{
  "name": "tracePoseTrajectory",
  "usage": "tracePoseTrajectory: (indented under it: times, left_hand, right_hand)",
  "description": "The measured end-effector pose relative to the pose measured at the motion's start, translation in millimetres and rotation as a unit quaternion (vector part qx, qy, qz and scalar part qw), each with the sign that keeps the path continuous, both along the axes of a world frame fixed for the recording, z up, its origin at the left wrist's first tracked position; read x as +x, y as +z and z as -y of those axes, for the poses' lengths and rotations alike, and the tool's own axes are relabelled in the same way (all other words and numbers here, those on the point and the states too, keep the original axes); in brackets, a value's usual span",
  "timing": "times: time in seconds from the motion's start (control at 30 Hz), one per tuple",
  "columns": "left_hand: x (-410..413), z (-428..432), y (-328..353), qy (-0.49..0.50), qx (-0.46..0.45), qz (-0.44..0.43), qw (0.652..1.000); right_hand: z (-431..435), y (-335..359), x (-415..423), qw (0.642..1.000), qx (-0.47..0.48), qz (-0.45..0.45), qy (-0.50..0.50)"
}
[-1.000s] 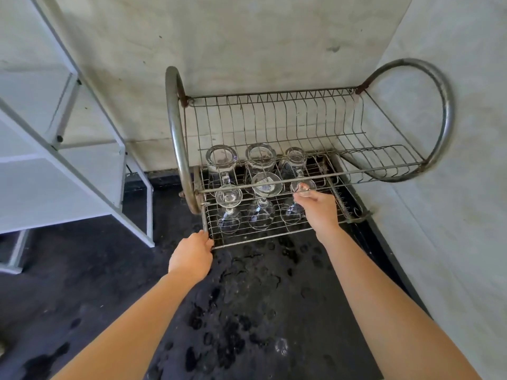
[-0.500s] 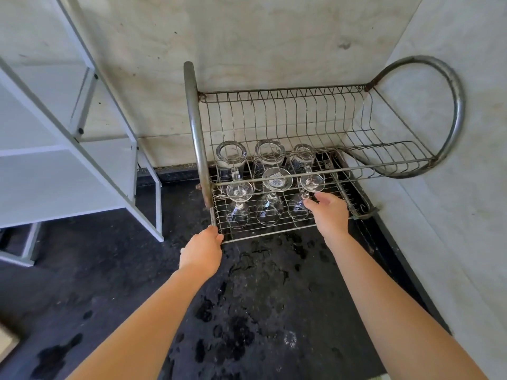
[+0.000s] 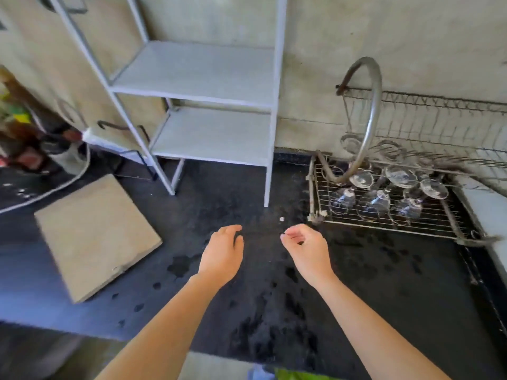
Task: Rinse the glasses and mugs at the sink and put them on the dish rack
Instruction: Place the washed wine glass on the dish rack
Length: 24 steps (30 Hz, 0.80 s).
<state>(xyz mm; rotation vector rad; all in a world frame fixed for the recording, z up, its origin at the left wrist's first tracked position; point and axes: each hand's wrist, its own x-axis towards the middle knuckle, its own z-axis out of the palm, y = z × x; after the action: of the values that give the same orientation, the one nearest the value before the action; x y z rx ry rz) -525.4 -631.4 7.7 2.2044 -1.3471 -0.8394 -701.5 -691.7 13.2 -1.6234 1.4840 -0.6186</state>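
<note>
The wire dish rack stands on the dark wet counter at the right, against the wall. Several stemmed glasses sit upside down on its lower tier. My left hand hovers over the counter at the middle, fingers loosely curled, holding nothing. My right hand hangs beside it, left of the rack's front corner, fingers loosely bent and empty. Both hands are apart from the rack. No sink or mug is in view.
A white shelf unit stands on the counter at the back, left of the rack. A tan square board lies at the left. A hose and blurred clutter sit at the far left. Water patches spot the counter.
Both hands have let go of the rack and the glass and drawn back to the left. The view has swung left, so the rack now lies at the right.
</note>
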Motion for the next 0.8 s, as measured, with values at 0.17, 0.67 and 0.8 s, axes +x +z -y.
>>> tracePoseTrajectory:
  times: [0.17,0.67,0.8]
  left_hand:
    - [98.9,-109.8,-4.1,0.073,0.003,0.045,0.996]
    - [361.7,-446.3,12.3,0.329,0.024,0.097,0.939]
    - [418.7,-491.0,17.3,0.402,0.015,0.098,0.91]
  right_hand:
    - [-79.8,-8.0,123.3,0.985,0.01,-0.06,0.164]
    - [-331.3,10.8,464.5,0.851,-0.07,-0.151,0.498]
    - [-373.0,16.3,545.8,0.816,-0.091,-0.152,0.55]
